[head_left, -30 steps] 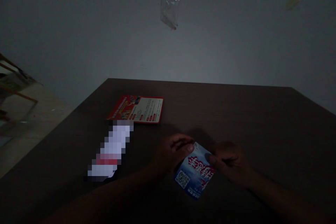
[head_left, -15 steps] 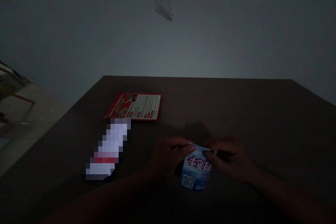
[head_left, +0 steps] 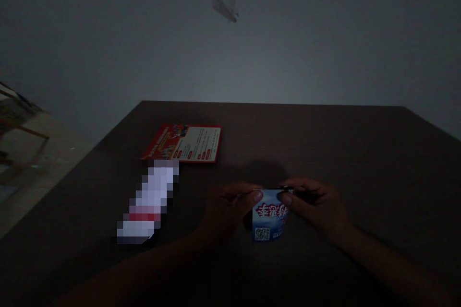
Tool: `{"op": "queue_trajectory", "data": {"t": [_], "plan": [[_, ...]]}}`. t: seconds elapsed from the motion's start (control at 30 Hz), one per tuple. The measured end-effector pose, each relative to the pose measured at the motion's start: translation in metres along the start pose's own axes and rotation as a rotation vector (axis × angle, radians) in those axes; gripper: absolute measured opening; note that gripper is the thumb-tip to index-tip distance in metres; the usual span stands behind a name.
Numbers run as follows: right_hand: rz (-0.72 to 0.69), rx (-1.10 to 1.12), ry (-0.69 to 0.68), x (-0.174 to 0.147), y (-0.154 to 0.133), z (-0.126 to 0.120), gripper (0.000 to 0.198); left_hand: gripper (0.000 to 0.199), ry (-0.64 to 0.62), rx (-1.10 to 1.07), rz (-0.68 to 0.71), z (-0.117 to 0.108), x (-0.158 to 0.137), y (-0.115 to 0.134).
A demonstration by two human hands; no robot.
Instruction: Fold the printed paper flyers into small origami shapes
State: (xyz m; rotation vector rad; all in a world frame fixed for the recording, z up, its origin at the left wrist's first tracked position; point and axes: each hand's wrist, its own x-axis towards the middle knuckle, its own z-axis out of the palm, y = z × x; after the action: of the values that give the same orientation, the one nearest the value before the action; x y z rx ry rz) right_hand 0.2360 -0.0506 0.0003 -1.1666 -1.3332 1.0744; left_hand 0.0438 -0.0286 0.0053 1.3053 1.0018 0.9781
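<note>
The left hand point(head_left: 230, 208) and right hand point(head_left: 315, 204) pinch a blue QR-code card point(head_left: 268, 223) by its upper edge; a red-and-white leaflet point(head_left: 200, 144) lies on the counter point(head_left: 324, 144).

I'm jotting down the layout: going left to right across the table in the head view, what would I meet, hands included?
Pixelated item → red leaflet → left hand → blue card → right hand.
</note>
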Motion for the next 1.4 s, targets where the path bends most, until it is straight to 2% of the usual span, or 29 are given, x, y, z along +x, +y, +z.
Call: {"op": "queue_trajectory", "data": {"t": [0.23,0.37,0.63,1.4], "plan": [[0.064,0.106,0.041,0.0003,-0.0001,0.0006,0.016,0.012,0.004,-0.049,-0.001,-0.0009,0.0009,-0.0053],[0.082,0.126,0.014,0.0001,0.0002,-0.0006,0.011,0.010,0.014,-0.100,0.000,0.0001,0.0011,-0.0070],[0.055,0.130,0.024,0.0003,0.0004,0.0003,0.010,0.012,-0.011,-0.040,-0.005,-0.0008,0.0003,-0.0016],[0.068,0.125,0.009,-0.0009,0.0006,-0.0009,0.009,0.009,-0.028,-0.115,0.006,-0.0016,0.0007,-0.0013]]}}
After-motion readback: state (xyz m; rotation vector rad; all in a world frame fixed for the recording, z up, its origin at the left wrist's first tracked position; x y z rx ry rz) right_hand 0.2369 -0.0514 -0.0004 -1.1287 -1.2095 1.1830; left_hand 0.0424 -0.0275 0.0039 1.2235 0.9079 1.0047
